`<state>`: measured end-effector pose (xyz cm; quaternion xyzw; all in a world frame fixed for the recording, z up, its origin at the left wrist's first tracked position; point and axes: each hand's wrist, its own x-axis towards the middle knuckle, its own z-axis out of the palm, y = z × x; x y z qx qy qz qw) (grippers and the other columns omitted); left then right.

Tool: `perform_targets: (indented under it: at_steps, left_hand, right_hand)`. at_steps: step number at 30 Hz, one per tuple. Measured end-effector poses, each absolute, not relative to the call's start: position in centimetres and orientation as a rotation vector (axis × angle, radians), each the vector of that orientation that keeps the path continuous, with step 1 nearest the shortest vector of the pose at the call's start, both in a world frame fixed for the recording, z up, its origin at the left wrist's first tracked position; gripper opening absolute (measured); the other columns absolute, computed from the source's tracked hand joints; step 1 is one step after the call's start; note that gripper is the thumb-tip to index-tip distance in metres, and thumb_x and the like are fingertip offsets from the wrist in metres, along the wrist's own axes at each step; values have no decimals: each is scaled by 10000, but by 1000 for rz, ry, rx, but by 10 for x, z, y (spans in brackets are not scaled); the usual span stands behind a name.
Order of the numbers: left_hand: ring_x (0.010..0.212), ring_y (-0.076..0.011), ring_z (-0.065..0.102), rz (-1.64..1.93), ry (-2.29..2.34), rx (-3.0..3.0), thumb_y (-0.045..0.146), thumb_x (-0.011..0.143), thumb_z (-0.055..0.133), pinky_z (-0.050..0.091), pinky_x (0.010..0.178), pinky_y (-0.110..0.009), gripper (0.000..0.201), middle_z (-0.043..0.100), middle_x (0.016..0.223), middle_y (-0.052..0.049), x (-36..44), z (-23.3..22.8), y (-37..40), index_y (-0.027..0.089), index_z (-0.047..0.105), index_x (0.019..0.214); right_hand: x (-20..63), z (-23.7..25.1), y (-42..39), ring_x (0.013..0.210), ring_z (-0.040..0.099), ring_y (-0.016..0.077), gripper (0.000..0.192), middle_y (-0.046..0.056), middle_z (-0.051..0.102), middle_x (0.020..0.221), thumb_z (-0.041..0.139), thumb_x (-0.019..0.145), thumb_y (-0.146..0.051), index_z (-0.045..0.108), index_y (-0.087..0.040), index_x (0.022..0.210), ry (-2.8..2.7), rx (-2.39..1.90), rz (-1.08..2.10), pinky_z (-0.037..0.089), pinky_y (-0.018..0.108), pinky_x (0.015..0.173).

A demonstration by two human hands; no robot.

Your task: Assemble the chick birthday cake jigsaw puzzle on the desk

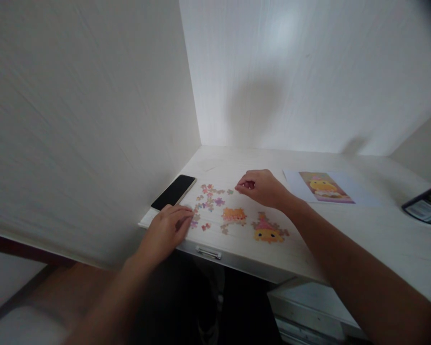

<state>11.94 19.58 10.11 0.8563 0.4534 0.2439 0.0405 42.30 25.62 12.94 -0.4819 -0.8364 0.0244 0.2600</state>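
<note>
Several loose jigsaw pieces [209, 200] lie scattered on a pale desk [362, 230]. Two joined patches sit closer to me: an orange one [234, 215] and one with a yellow face and pink hat [267, 231]. My right hand [260, 187] hovers at the far right of the loose pieces, fingers curled toward a small piece [230, 191]; whether it grips anything is unclear. My left hand [167, 230] rests flat on the desk's front left edge, fingertips at the nearest loose pieces.
A black phone [174, 191] lies face up left of the pieces. A printed reference picture [325, 187] lies at the right. A dark object [426, 205] sits at the far right edge. Walls close in the left and back. A drawer handle [209, 252] is below.
</note>
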Motion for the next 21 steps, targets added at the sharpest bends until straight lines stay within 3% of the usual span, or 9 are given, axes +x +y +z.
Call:
perform_targets:
  at_steps: [4, 11, 18, 21]
  left_hand:
    - [828, -195, 610, 749, 1455, 2546, 323, 915, 541, 476, 740, -325, 215, 712, 992, -34, 121, 99, 202, 226, 687, 1039]
    - [783, -187, 603, 768, 1495, 2567, 298, 909, 544, 483, 763, -342, 189, 684, 920, -44, 124, 97, 208, 191, 675, 993]
    - [979, -228, 581, 852, 1352, 2692, 267, 928, 518, 480, 895, -420, 186, 650, 1041, -84, 151, 101, 180, 184, 673, 991]
    - [1080, -227, 565, 775, 1071, 2792, 237, 927, 529, 458, 966, -439, 228, 635, 1161, -76, 174, 99, 158, 210, 644, 1123]
  right_hand:
    - [425, 128, 257, 640, 556, 123, 181, 42, 694, 747, 616, 834, -298, 747, -181, 793, -2244, -1313, 59, 369, 251, 615]
    - [425, 125, 259, 617, 550, 118, 190, 41, 690, 728, 609, 837, -298, 746, -170, 804, -2239, -1289, 131, 366, 252, 598]
    - [428, 129, 258, 625, 544, 122, 206, 38, 682, 713, 596, 849, -292, 742, -171, 770, -2223, -1271, 74, 355, 255, 602]
    - [430, 129, 260, 618, 543, 119, 205, 30, 673, 696, 596, 849, -290, 737, -176, 755, -2208, -1261, 54, 354, 249, 601]
